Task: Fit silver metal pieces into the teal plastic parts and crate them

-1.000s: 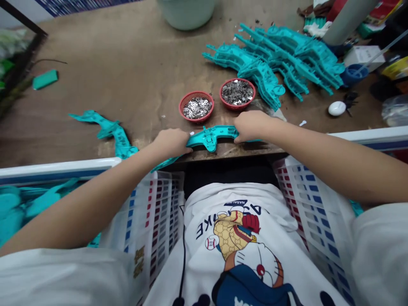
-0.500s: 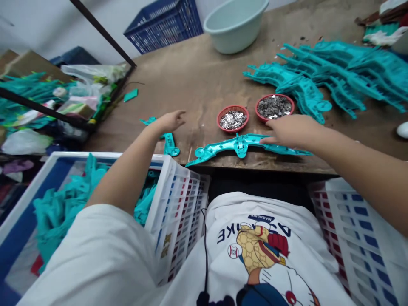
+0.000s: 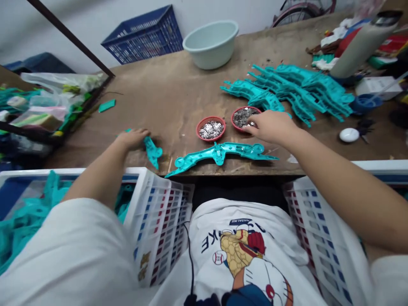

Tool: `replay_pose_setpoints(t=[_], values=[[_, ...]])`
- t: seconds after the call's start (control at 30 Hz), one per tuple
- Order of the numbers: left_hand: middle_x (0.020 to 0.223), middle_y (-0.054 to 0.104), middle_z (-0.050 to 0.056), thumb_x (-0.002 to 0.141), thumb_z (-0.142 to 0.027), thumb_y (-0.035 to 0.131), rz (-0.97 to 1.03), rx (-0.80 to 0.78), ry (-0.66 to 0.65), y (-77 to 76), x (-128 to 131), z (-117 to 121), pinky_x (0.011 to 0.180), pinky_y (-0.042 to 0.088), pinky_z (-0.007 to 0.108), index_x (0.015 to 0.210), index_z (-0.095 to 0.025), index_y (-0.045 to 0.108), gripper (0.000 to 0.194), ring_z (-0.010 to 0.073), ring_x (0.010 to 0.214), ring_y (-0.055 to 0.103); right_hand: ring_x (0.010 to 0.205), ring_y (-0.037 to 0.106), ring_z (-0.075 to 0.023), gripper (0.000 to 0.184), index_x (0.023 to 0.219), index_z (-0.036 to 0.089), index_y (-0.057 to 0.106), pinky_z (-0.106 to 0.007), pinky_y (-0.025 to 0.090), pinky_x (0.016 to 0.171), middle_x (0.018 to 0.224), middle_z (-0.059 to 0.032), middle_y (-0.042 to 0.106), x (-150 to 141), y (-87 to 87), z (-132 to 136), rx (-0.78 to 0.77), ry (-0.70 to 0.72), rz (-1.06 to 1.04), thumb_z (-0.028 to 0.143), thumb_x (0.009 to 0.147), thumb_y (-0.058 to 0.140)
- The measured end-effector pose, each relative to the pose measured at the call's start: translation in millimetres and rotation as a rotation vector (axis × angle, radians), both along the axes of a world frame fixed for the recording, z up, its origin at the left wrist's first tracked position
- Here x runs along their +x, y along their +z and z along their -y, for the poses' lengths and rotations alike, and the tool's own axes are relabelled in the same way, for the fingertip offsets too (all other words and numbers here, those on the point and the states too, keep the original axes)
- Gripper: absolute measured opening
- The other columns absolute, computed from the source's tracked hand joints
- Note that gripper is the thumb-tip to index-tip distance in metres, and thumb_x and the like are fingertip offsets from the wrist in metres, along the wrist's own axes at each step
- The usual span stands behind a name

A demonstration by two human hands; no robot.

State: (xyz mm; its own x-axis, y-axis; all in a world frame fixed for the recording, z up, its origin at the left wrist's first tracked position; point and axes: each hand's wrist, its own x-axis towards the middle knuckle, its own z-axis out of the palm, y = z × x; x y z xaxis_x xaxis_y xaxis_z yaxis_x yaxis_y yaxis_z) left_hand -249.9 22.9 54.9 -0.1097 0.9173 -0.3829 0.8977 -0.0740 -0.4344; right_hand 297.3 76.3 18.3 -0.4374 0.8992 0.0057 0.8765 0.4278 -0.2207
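My left hand (image 3: pixel 132 138) lies closed over a teal moulded plastic piece (image 3: pixel 152 151), whose far end shows past my fingers. My right hand (image 3: pixel 270 127) reaches over a small red plastic basket (image 3: pixel 242 117) of grey metal flakes, its fingertips at the rim. I cannot tell if they pinch anything. Close by stands a second red basket (image 3: pixel 210 128) with silver flakes. A long arched teal plastic part (image 3: pixel 219 153) lies flat near the table's front edge, below my right hand and untouched. Beyond it sits a heap of similar teal parts (image 3: pixel 287 91).
White plastic crates (image 3: pixel 159 216) stand at my left and right against the wooden table (image 3: pixel 172 97), the left one holding teal parts. A pale green basin (image 3: pixel 210 44), a blue crate (image 3: pixel 143 36) and cluttered items at right stand further off.
Both hands have left the arched teal part. The left moved onto the smaller teal piece, the right to the metal-flake basket. The view has tilted up and shows more of the table.
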Motion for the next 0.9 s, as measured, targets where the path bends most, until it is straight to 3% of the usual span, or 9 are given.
replay_pose_setpoints(t=[0.07,0.17,0.27,0.37,0.5,0.6,0.73,0.8,0.9], values=[[0.191,0.047,0.029,0.121,-0.075,0.015,-0.017,0.101,0.044,18.5,-3.4,-3.3,0.132,0.052,0.053,0.178,-0.003,0.055,0.101,0.0433,0.162,0.057,0.122,0.079,-0.0457,0.053,0.134,0.022,0.092,-0.056,0.063,0.105,0.122,-0.0194,0.088,-0.4,7.0,2.8,0.071,0.036,-0.092,0.063,0.125,0.061],[0.194,0.044,0.014,0.110,-0.087,0.007,0.060,0.394,0.034,52.7,25.6,-6.7,0.148,0.037,0.056,0.191,-0.014,0.041,0.115,0.0466,0.173,0.041,0.138,0.076,-0.0473,0.056,0.159,0.022,0.083,-0.062,0.061,0.120,0.144,-0.0207,0.085,-7.2,23.3,18.1,0.173,0.086,-0.243,0.057,0.129,0.050],[0.192,0.045,0.010,0.110,-0.088,0.021,0.145,0.440,-0.013,83.0,110.5,2.6,0.145,0.041,0.066,0.196,-0.028,0.037,0.107,0.0497,0.169,0.046,0.167,0.059,-0.0497,0.069,0.184,0.025,0.061,-0.069,0.050,0.139,0.178,-0.0198,0.068,-21.8,38.1,43.6,0.250,0.160,-0.286,0.062,0.126,0.059],[0.195,0.033,0.022,0.113,-0.072,0.052,0.190,0.284,-0.051,98.3,218.6,26.3,0.129,0.054,0.080,0.192,-0.025,0.045,0.092,0.0643,0.158,0.062,0.179,0.046,-0.0531,0.103,0.197,0.026,0.041,-0.073,0.046,0.145,0.193,-0.0184,0.052,-36.2,39.1,66.0,0.241,0.273,-0.233,0.065,0.112,0.085],[0.174,0.058,0.026,0.119,-0.060,0.063,0.308,0.195,-0.232,89.1,299.9,50.4,0.122,0.063,0.073,0.181,-0.017,0.054,0.076,0.0635,0.147,0.074,0.154,0.071,-0.0495,0.095,0.191,0.023,0.050,-0.059,0.064,0.122,0.173,-0.0194,0.072,-38.8,28.0,69.1,0.104,0.232,-0.159,0.039,0.106,0.088],[0.181,0.057,0.022,0.117,-0.062,0.072,0.427,0.129,-0.260,67.0,288.1,49.3,0.129,0.061,0.065,0.192,-0.024,0.038,0.091,0.0572,0.155,0.071,0.127,0.082,-0.0428,0.069,0.169,0.022,0.073,-0.046,0.066,0.103,0.141,-0.0149,0.087,-29.5,26.3,54.4,-0.048,0.218,-0.099,0.031,0.101,0.086],[0.207,0.016,0.025,0.106,-0.059,0.086,0.619,0.007,-0.279,30.5,238.4,39.0,0.133,0.060,0.051,0.201,-0.025,-0.005,0.135,0.0454,0.162,0.068,0.111,0.082,-0.0375,0.051,0.145,0.022,0.083,-0.041,0.061,0.092,0.122,-0.0114,0.088,-16.6,25.3,34.6,-0.202,0.241,-0.003,0.028,0.095,0.091],[0.204,0.025,0.029,0.106,-0.049,0.085,0.551,0.015,-0.231,14.2,222.6,35.6,0.126,0.063,0.047,0.200,-0.019,0.003,0.129,0.0430,0.155,0.074,0.110,0.082,-0.0379,0.050,0.142,0.023,0.084,-0.042,0.060,0.091,0.119,-0.0106,0.088,-12.9,20.1,28.3,-0.267,0.233,0.043,0.030,0.094,0.095],[0.173,0.070,0.024,0.109,-0.046,0.080,0.327,-0.104,-0.186,-2.6,215.1,30.3,0.117,0.064,0.044,0.185,-0.017,0.050,0.086,0.0436,0.145,0.079,0.119,0.082,-0.0410,0.054,0.145,0.025,0.083,-0.044,0.062,0.095,0.127,-0.0131,0.088,-12.0,8.0,23.9,-0.293,0.223,0.098,0.037,0.095,0.100]])
